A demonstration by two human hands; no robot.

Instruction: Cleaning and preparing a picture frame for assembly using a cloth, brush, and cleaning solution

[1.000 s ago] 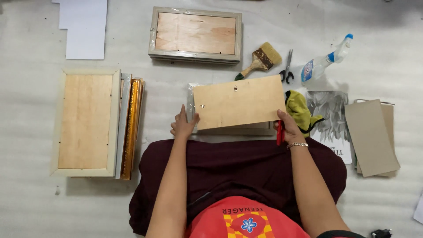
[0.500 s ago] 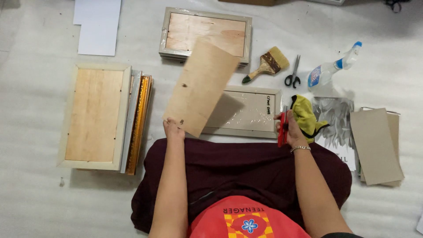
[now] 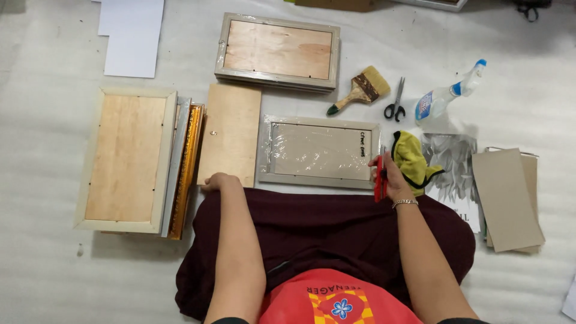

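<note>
- Since the earlier frame, plywood panel [image 3: 230, 133] now lies flat at 9 o'clock of wrapped frame [image 3: 318, 152].
- I see left hand [image 3: 219, 181] released, touching the panel's near edge.
- Right hand [image 3: 393, 174] grasps red cutter [image 3: 380, 179]: I judge it could slice the wrap.

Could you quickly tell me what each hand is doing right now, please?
Left hand: curled, resting at the plywood board's near edge.
Right hand: closed on a red tool.
</note>
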